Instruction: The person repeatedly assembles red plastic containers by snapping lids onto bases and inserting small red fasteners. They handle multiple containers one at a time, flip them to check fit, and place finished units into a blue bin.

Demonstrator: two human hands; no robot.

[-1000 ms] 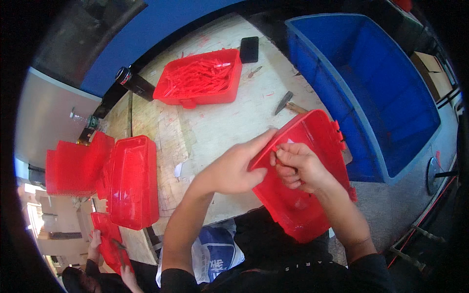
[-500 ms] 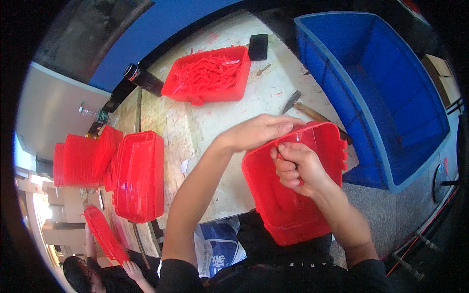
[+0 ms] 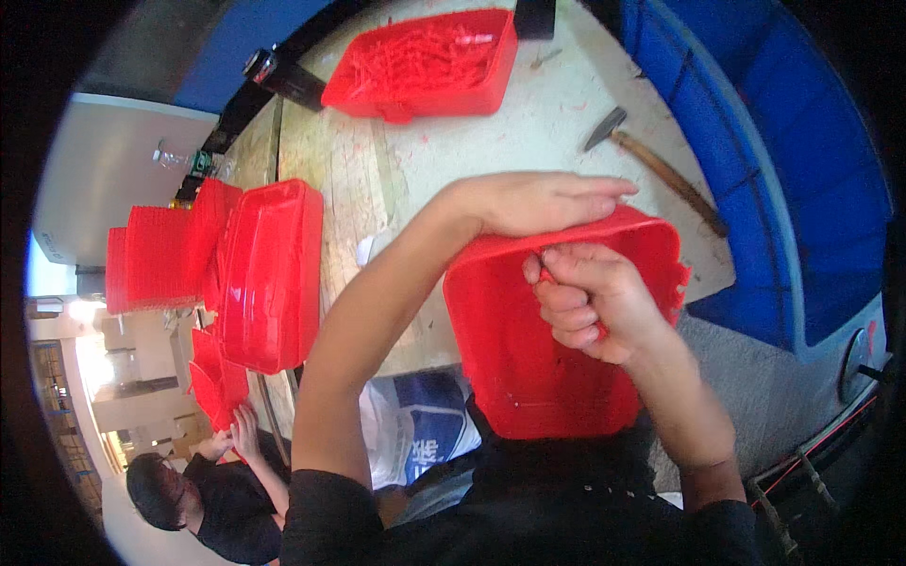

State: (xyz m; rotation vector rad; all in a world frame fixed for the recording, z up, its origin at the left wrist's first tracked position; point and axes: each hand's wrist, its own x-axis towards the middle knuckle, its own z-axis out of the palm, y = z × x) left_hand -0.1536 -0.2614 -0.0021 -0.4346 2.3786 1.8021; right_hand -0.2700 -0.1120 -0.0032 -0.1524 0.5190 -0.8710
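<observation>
A red plastic box (image 3: 557,377) is tilted toward me at the table's near edge, its open side facing me. My left hand (image 3: 547,203) lies on the outside of its upper wall, fingers stretched out and nearly flat. My right hand (image 3: 599,297) is inside the opening just below the upper rim, closed in a fist around a small red-handled tool (image 3: 602,330). Only bits of that tool show between and below the fingers; its working end is hidden.
A red box of red plastic scraps (image 3: 495,90), a black bottle (image 3: 293,80) and a hammer (image 3: 661,165) lie beyond. Stacked red parts (image 3: 156,259) and another red box (image 3: 274,274) are left, near a co-worker (image 3: 217,500). A blue bin (image 3: 755,141) stands right.
My view has shifted, so the table things sit higher. The box has tipped, and my left fingers have straightened along its wall. The co-worker has changed position with a red part.
</observation>
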